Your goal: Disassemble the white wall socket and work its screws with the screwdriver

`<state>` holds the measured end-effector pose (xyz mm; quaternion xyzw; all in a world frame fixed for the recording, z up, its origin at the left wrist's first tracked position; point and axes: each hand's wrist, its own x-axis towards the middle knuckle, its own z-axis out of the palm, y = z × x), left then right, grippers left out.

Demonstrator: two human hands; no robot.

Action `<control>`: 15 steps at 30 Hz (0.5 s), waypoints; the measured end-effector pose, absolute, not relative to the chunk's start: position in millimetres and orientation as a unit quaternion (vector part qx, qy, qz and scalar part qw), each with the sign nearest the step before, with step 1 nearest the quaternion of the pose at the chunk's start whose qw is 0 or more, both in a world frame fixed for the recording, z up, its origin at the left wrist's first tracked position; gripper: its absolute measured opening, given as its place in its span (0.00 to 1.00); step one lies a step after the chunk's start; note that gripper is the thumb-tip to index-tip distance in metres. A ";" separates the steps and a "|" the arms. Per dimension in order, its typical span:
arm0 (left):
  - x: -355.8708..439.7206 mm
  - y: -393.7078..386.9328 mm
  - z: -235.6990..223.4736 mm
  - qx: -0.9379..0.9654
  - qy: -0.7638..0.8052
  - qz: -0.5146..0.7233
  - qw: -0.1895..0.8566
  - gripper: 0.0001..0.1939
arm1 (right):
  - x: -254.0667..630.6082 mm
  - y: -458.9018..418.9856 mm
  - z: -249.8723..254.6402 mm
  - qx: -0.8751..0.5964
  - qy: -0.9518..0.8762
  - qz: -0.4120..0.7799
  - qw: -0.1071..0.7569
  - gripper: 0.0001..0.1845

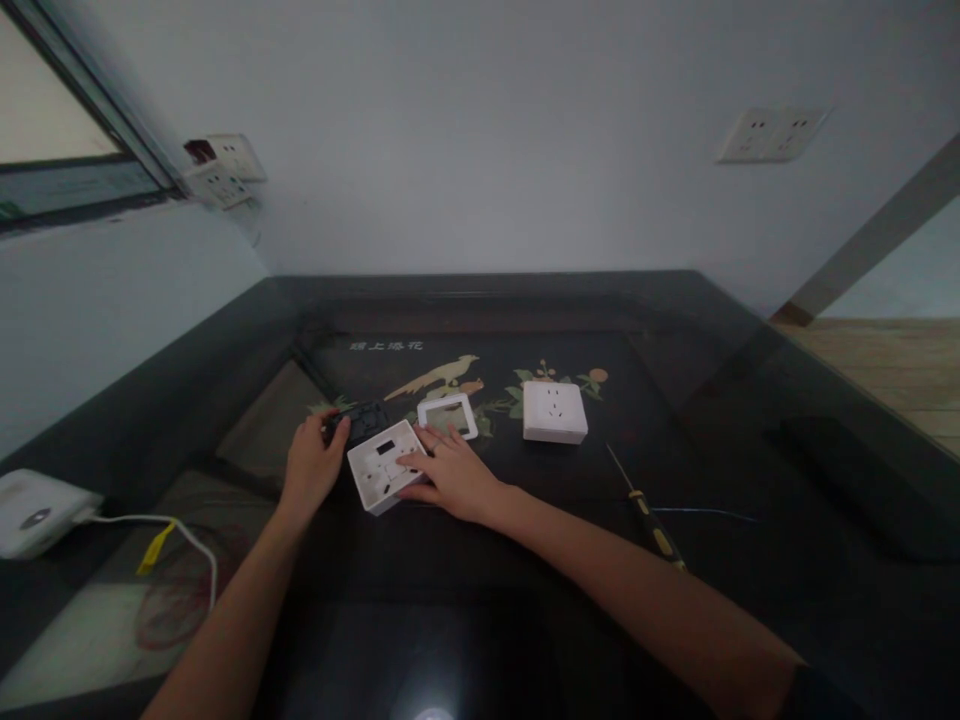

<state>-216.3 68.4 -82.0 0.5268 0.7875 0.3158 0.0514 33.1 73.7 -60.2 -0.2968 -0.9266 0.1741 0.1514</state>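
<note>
Standing here, I see the left hand [315, 452] pinching the dark plate [366, 421] and the right hand [454, 475] clamped on the white box's [369, 474] wall, its other fingers spread to the white frame [472, 418]. All lie inward from the surface's [360, 640] far left corner. Those stretched fingers could shove the frame; a slack left pinch could let the plate slip.

A hollow white plastic box [379, 472] faced upward, near the black plastic piece [367, 421] and the white rectangular frame [443, 400].
</note>
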 end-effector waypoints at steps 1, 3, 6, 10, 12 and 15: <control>-217.8 68.6 -82.1 0.530 0.786 0.313 0.050 0.23 | 31.4 77.6 -60.1 -0.293 -0.928 0.172 0.151 0.29; -220.1 68.6 -82.0 0.540 0.781 0.309 0.046 0.26 | 27.1 84.0 -60.2 -0.289 -0.931 0.167 0.151 0.29; -224.1 68.5 -82.0 0.555 0.773 0.306 0.035 0.28 | 18.7 90.5 -60.8 -0.283 -0.933 0.158 0.154 0.30; -233.1 68.0 -81.2 0.560 0.768 0.308 0.019 0.29 | 8.0 95.1 -62.1 -0.269 -0.939 0.145 0.158 0.29; -237.0 67.8 -80.0 0.564 0.765 0.312 0.009 0.29 | 5.3 95.5 -63.3 -0.264 -0.942 0.137 0.158 0.28; -237.0 67.8 -78.4 0.584 0.748 0.315 -0.005 0.27 | 7.5 93.0 -65.2 -0.259 -0.945 0.124 0.159 0.25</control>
